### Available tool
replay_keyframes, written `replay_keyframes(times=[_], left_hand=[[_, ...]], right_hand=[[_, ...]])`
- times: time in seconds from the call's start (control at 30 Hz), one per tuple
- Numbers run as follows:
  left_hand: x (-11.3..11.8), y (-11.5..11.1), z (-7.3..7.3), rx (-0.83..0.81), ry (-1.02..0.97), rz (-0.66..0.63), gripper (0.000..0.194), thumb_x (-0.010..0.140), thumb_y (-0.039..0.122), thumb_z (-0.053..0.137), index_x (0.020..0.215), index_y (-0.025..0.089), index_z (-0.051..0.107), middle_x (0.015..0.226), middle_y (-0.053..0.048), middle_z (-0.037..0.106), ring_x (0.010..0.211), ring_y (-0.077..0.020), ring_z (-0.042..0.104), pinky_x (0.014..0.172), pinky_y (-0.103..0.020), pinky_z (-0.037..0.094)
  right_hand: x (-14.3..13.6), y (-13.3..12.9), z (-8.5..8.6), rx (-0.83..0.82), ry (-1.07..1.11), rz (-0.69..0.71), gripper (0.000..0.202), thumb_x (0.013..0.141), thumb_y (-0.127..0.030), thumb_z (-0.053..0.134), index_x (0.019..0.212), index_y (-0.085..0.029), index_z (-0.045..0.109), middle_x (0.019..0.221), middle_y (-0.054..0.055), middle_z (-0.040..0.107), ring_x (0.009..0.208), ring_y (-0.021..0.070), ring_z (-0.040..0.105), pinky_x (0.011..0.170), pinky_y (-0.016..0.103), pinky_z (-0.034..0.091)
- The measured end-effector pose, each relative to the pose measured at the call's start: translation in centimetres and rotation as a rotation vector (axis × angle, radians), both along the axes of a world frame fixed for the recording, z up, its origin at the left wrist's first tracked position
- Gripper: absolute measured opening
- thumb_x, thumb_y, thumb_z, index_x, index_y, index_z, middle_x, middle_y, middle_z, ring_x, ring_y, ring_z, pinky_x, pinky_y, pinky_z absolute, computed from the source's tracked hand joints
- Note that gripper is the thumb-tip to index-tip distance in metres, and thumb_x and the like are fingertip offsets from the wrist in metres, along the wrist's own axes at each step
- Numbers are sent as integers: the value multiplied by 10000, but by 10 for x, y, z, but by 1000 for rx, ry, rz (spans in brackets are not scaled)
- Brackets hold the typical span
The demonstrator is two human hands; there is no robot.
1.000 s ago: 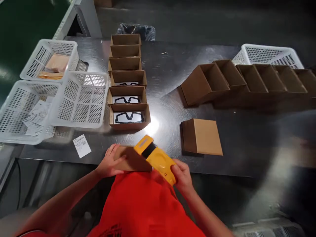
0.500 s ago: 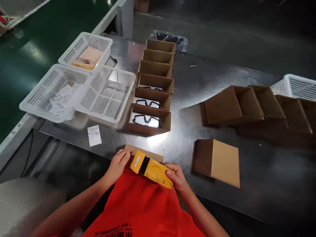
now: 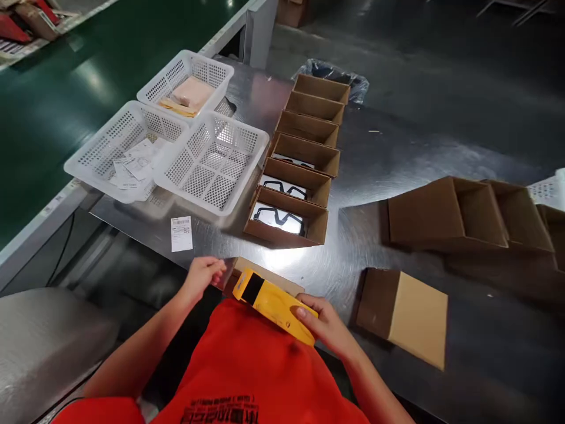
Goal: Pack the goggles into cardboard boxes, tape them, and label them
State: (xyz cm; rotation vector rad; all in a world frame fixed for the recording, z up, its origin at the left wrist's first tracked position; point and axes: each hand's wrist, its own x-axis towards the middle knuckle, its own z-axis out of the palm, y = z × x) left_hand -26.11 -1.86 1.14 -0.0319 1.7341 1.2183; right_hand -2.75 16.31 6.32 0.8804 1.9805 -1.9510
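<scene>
My right hand [image 3: 324, 321] grips a yellow tape dispenser [image 3: 278, 306] with a black band near its left end, thumb on top. The dispenser lies tilted over a small cardboard box [image 3: 271, 278] at the table's front edge, against my red shirt. The dispenser hides much of that box. To the left, my left hand [image 3: 203, 278] is closed in a pinch near the box's left end, apart from the dispenser. What its fingertips hold, if anything, is too small to make out. A printed white label [image 3: 181, 234] lies on the metal table [image 3: 353, 218] behind the left hand.
Open cardboard boxes [image 3: 286, 235] stand in a row, several with black-framed glasses pictures or frames inside. White plastic baskets [image 3: 212, 200] hold papers and envelopes at left. One closed box [image 3: 417, 318] and more open boxes [image 3: 424, 215] stand right. A green conveyor [image 3: 110, 53] runs at far left.
My left hand has moved left, away from the dispenser's head, and its fingers have closed into a pinch. The right hand still holds the dispenser. The view has shifted, moving the table's contents rightward.
</scene>
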Motion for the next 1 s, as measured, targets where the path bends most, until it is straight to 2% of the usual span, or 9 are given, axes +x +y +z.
replay_keyframes(times=[0.1,0.2,0.33,0.43,0.53,0.67,0.77,0.87,1.0], left_hand=[[-33,-20,-24,-66,34,-12,350,750,452,690,617,138,611,486,41,513,416,-68,434,446,-219,327],[-44,-26,-54,-125,48,-78,336,882,410,609,687,136,598,544,57,522,447,-64,454,464,-212,382],[-17,-15,-90,-171,138,-170,284,935,390,564,794,146,605,682,37,587,555,-76,524,557,-235,479],[16,-3,-106,-188,274,-223,271,928,380,570,808,141,614,773,12,623,695,-116,592,670,-288,514],[37,1,-113,-222,397,-287,257,939,343,537,787,152,618,819,-9,643,801,-153,620,753,-316,501],[36,-11,-113,-313,481,-382,213,919,350,530,850,183,644,752,-41,668,797,-213,658,726,-319,488],[36,-25,-105,-322,574,-429,262,915,279,489,1112,170,623,1041,-118,703,1018,-261,656,856,-367,497],[45,-35,-96,-172,642,-562,511,886,225,502,1393,190,457,1450,-115,514,1329,-243,483,1094,-369,386],[44,-39,-97,-11,649,-777,768,803,273,634,1497,184,319,1567,-120,361,1487,-316,210,1215,-491,176]], right_hand=[[-14,-3,7,54,-88,19,576,786,-726,520,615,-176,491,599,-19,397,573,108,345,486,228,255],[-29,-8,9,132,-175,17,580,763,-736,528,596,-182,482,586,-18,400,568,113,354,477,230,257],[-39,-13,10,127,-246,-5,582,749,-746,524,604,-183,495,567,-20,411,543,110,357,455,228,257],[-38,-15,11,105,-264,-22,577,747,-740,540,618,-178,519,556,-19,433,535,113,376,452,229,274],[-33,-15,10,99,-265,-31,573,750,-734,550,633,-173,544,568,-10,467,538,120,404,451,229,296],[-29,-15,9,96,-264,-33,568,753,-730,557,637,-174,543,575,-12,465,531,116,408,447,226,297],[-29,-14,9,97,-248,-33,568,751,-728,559,617,-178,523,568,-19,441,528,109,385,450,225,285],[-30,-14,10,120,-226,-25,587,748,-742,549,600,-176,512,579,-19,430,544,107,371,470,229,279],[-31,-13,10,127,-203,-30,599,752,-760,528,603,-180,509,583,-15,433,552,113,378,493,240,281]])
